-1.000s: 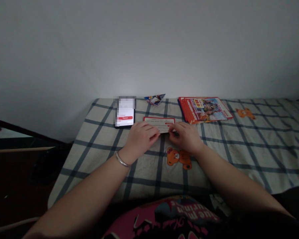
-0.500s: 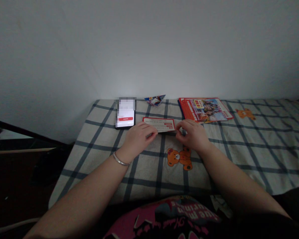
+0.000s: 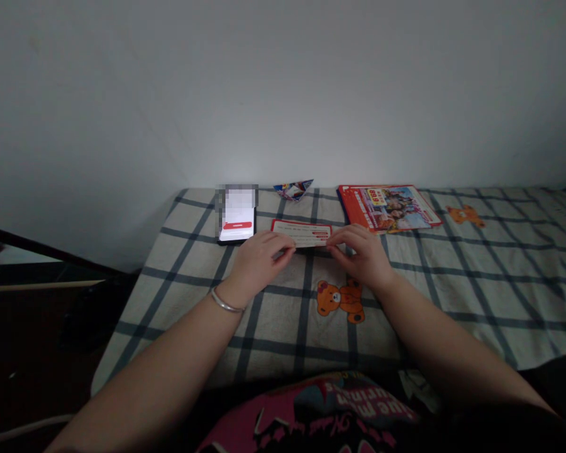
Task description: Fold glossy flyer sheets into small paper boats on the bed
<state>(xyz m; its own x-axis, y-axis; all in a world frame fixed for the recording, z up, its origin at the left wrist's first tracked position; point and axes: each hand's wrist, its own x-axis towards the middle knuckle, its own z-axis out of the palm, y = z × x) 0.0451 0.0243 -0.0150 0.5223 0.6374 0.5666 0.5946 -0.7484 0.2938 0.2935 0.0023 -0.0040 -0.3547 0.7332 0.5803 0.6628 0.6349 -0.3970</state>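
A folded paper (image 3: 304, 233), white with red edges and printed lines, is held between my hands just above the checked cloth. My left hand (image 3: 263, 255) pinches its near left corner, with a silver bangle on the wrist. At the near right corner, my right hand (image 3: 360, 250) grips it between thumb and fingers. Beyond the paper lies a small folded piece of colourful printed paper (image 3: 293, 189) with pointed ends. A stack of printed flyers (image 3: 391, 209), red with a castle picture, rests past my right hand.
A phone (image 3: 237, 217) with a lit screen lies left of the paper, close to my left hand. The checked cloth (image 3: 283, 314) with printed bears covers the surface. A pale wall (image 3: 283, 94) rises behind. The surface's left edge drops to a dark floor.
My right hand has moved slightly left, its thumb and fingers now on the paper's right corner. The paper has tilted a little and its near edge has risen slightly.
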